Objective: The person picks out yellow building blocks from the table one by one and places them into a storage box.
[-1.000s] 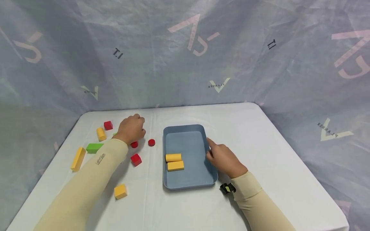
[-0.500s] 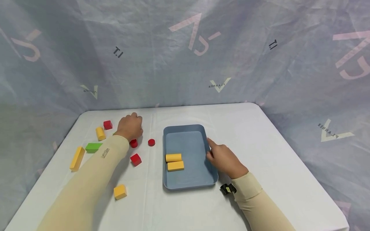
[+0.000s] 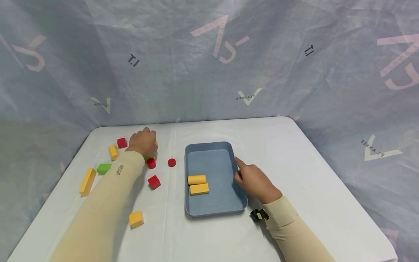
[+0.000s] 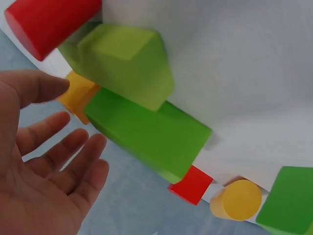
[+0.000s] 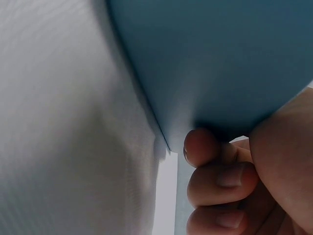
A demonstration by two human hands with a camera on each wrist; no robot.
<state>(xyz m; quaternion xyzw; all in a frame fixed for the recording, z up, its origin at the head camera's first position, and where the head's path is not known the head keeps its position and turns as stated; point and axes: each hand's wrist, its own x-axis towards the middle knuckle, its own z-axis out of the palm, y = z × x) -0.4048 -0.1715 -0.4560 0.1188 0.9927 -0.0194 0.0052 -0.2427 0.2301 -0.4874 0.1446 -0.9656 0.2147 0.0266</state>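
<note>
My left hand [image 3: 143, 142] reaches over the blocks at the table's far left. In the left wrist view, its thumb and fingers [image 4: 90, 149] are spread apart, with nothing between them. Just past the thumb tip is a yellow block [image 4: 78, 93], partly hidden by a green block [image 4: 146, 134] and a lighter green block [image 4: 124, 61]. A red cylinder [image 4: 51, 22] lies close by. My right hand [image 3: 254, 182] grips the right rim of a blue-grey tray [image 3: 214, 163], its fingers [image 5: 217, 183] curled against the wall. A yellow cylinder [image 3: 196, 179] and a yellow rectangular block [image 3: 199, 189] lie inside the tray.
Left of the tray lie a red disc [image 3: 171, 162], a red cube [image 3: 154, 182] and a yellow cube [image 3: 136, 219]. Farther left are a long yellow block [image 3: 87, 182], a green block [image 3: 104, 169], a yellow cylinder [image 3: 113, 152] and another red cube [image 3: 122, 143].
My left hand has shifted left over the blocks, uncovering a bit of yellow and green at its right side. The right hand and tray have stayed in place.
</note>
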